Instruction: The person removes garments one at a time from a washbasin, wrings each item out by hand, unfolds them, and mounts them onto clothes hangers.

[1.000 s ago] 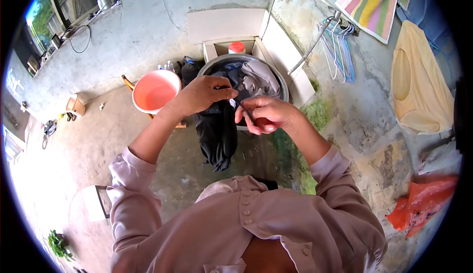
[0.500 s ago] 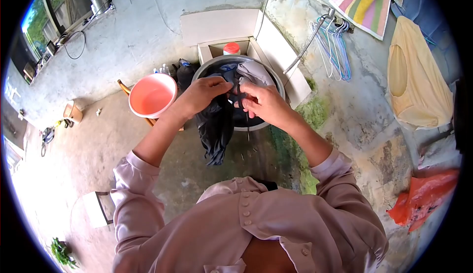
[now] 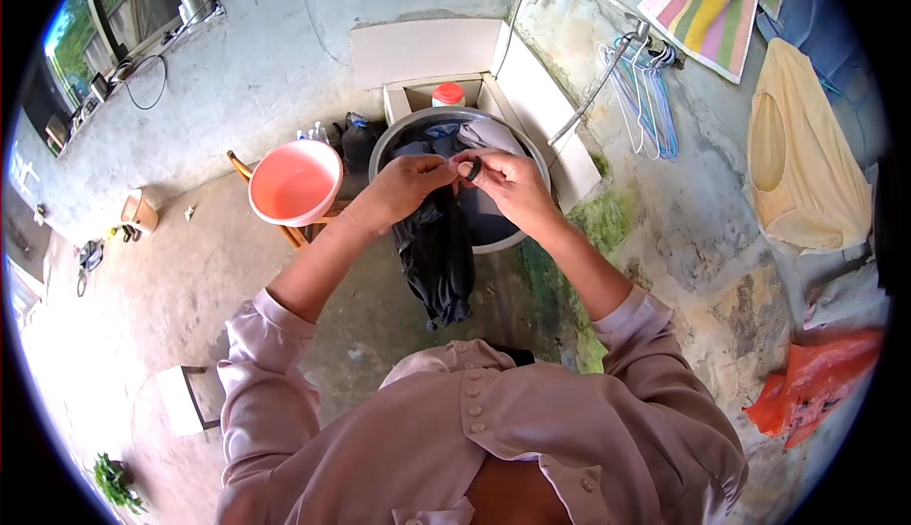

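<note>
A person in a mauve shirt [image 3: 446, 430], sleeves rolled to the elbows, brings both hands together above a metal basin [image 3: 498, 243] beside a concrete wall. Both arms are bent, the forearms angling forward and inward so that the fingertips nearly meet over the basin's near side. The left hand [image 3: 415, 186] is turned back-side up, its thumb and forefinger pinched, its grip closed on a black garment [image 3: 436, 264] that hangs below the hands and over the basin's near rim, its lower end above the floor. The right hand [image 3: 510, 186], fingers curled and thumb pointing toward the left hand, grips a dark strip [image 3: 474, 171] at its thumb; whether the strip joins the garment cannot be told. A grey cloth [image 3: 490, 134] lies in the basin behind the hands, and a pink tub [image 3: 292, 184] stands to the left.
</note>
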Demonstrator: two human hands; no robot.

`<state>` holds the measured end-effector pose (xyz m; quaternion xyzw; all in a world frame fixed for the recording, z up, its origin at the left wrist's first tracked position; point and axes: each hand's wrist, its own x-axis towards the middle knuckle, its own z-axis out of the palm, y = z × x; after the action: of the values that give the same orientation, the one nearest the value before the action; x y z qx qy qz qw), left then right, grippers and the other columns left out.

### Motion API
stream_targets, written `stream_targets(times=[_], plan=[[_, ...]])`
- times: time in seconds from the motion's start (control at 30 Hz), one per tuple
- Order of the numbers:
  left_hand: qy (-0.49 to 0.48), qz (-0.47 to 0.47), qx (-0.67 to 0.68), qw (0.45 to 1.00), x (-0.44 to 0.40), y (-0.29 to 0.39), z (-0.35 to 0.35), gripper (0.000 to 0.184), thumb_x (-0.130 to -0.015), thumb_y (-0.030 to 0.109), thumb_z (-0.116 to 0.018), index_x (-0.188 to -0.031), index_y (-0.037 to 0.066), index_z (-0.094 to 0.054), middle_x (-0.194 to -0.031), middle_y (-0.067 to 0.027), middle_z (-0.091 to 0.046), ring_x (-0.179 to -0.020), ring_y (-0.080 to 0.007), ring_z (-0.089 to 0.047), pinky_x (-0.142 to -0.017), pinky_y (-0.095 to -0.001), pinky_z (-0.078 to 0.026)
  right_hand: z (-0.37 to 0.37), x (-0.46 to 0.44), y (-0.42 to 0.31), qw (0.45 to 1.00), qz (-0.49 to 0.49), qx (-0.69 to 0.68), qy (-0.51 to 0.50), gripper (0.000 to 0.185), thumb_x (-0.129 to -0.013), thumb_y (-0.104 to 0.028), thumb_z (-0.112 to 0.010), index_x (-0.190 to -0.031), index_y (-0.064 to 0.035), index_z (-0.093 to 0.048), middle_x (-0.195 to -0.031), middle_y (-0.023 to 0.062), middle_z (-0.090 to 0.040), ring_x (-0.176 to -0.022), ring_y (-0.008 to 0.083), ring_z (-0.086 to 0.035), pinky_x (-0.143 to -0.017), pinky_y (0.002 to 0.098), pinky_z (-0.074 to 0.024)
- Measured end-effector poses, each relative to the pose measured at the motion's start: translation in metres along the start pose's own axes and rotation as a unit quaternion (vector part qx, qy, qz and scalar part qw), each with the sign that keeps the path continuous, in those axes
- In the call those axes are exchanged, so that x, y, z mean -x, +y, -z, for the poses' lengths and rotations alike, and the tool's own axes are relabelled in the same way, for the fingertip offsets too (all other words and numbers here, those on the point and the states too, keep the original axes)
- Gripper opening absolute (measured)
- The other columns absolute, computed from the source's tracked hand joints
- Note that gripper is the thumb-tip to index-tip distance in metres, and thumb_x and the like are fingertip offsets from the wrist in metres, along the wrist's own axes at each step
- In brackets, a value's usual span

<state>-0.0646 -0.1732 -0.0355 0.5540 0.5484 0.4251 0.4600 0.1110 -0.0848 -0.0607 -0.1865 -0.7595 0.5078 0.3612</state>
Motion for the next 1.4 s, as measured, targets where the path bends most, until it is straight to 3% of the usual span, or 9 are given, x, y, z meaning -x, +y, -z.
stream_targets(times=[0.17, 0.4, 0.53, 0.67, 0.73, 0.83, 1.07, 1.3, 1.4], plan=[[-0.01, 0.016, 0.119, 0.993, -0.001, -0.004, -0.006, 0.029, -0.096, 0.026, -0.053, -0.095, 0.0, -0.065, -0.091, -0.0013, -0.065, -0.083, -0.0085, -0.056, -0.079, -0.0234, -0.043, -0.007, 0.001, -0.004, 0.989, -0.055, -0.134, 0.037, 0.021, -0.086, 0.008, -0.053, -0.104, 0.005, -0.063, -0.102, 0.0045, -0.063, -0.074, 0.0066, -0.053, -0.07, 0.0221, -0.0453], [0.028, 0.037, 0.108, 0.993, 0.002, -0.01, -0.01, 0.033, -0.094, 0.031, -0.054, -0.089, 0.0, -0.067, -0.085, -0.0021, -0.063, -0.079, -0.0096, -0.053, -0.076, -0.0243, -0.042, 0.004, -0.002, -0.003, 1.0, -0.015, -0.012, 0.018, 0.005, -0.075, 0.003, -0.06, -0.075, 0.0048, -0.056, -0.095, 0.0079, -0.063, -0.072, 0.0067, -0.055, -0.066, 0.0218, -0.045], [0.028, 0.076, -0.025, 0.996, 0.006, -0.006, -0.005, 0.03, -0.093, 0.029, -0.06, -0.098, 0.0, -0.067, -0.089, 0.0002, -0.063, -0.083, -0.0067, -0.054, -0.076, -0.0236, -0.044, 0.034, -0.007, -0.031, 0.983, -0.151, -0.064, -0.083, 0.017, -0.074, 0.0, -0.064, -0.09, 0.0037, -0.063, -0.095, 0.0059, -0.064, -0.074, 0.0074, -0.057, -0.07, 0.0235, -0.047], [0.027, 0.046, -0.028, 0.998, 0.007, -0.006, -0.006, 0.035, -0.092, 0.034, -0.061, -0.097, 0.0, -0.068, -0.088, 0.001, -0.063, -0.084, -0.0059, -0.054, -0.077, -0.0227, -0.043, 0.03, -0.003, -0.03, 0.983, -0.121, -0.135, -0.011, 0.021, -0.074, 0.001, -0.062, -0.095, 0.0041, -0.062, -0.08, 0.0002, -0.058, -0.068, 0.0066, -0.054, -0.065, 0.0214, -0.0454], [0.044, 0.028, -0.036, 0.998, 0.006, -0.003, -0.009, 0.038, -0.092, 0.038, -0.062, -0.097, 0.0, -0.067, -0.088, 0.0013, -0.062, -0.085, -0.0059, -0.054, -0.077, -0.0224, -0.043, 0.019, 0.002, -0.026, 0.998, -0.04, -0.048, 0.014, 0.018, -0.075, 0.0, -0.06, -0.092, 0.0052, -0.061, -0.077, 0.0007, -0.053, -0.069, 0.0069, -0.053, -0.063, 0.0218, -0.0444], [0.042, 0.043, 0.069, 0.996, 0.005, 0.003, -0.014, 0.042, -0.09, 0.042, -0.063, -0.097, 0.0, -0.067, -0.088, 0.002, -0.062, -0.084, -0.006, -0.052, -0.078, -0.0222, -0.042, 0.012, 0.005, -0.032, 0.995, 0.012, 0.098, 0.017, 0.017, -0.073, -0.005, -0.064, -0.088, 0.0032, -0.06, -0.088, 0.008, -0.058, -0.073, 0.0143, -0.057, -0.065, 0.0261, -0.0475], [0.024, -0.009, -0.074, 0.997, 0.007, 0.009, -0.019, 0.031, -0.087, 0.033, -0.067, -0.095, 0.003, -0.069, -0.083, 0.0003, -0.062, -0.078, -0.0064, -0.052, -0.072, -0.0235, -0.042, 0.014, 0.011, -0.024, 0.972, 0.134, 0.185, -0.052, 0.016, -0.072, -0.008, -0.067, -0.072, 0.0009, -0.054, -0.108, 0.0127, -0.06, -0.092, 0.0216, -0.06, -0.07, 0.0302, -0.0491], [0.05, -0.056, -0.104, 0.992, 0.007, 0.007, -0.019, 0.023, -0.087, 0.023, -0.063, -0.092, 0.001, -0.066, -0.076, -0.0007, -0.059, -0.075, -0.0074, -0.051, -0.071, -0.0247, -0.043, 0.023, 0.012, -0.015, 0.996, 0.038, 0.027, -0.074, 0.013, -0.074, -0.004, -0.069, -0.086, 0.0005, -0.064, -0.114, 0.0113, -0.059, -0.098, 0.0168, -0.059, -0.075, 0.0306, -0.0503], [0.075, -0.075, -0.125, 0.987, 0.009, 0.005, -0.018, 0.021, -0.087, 0.02, -0.06, -0.091, 0.0, -0.065, -0.076, 0.0, -0.059, -0.074, -0.0071, -0.051, -0.07, -0.0244, -0.043, 0.022, 0.018, -0.026, 0.979, -0.052, -0.199, 0.0, 0.008, -0.079, -0.001, -0.068, -0.086, 0.003, -0.064, -0.113, 0.0094, -0.059, -0.094, 0.0123, -0.059, -0.076, 0.0275, -0.0497]])
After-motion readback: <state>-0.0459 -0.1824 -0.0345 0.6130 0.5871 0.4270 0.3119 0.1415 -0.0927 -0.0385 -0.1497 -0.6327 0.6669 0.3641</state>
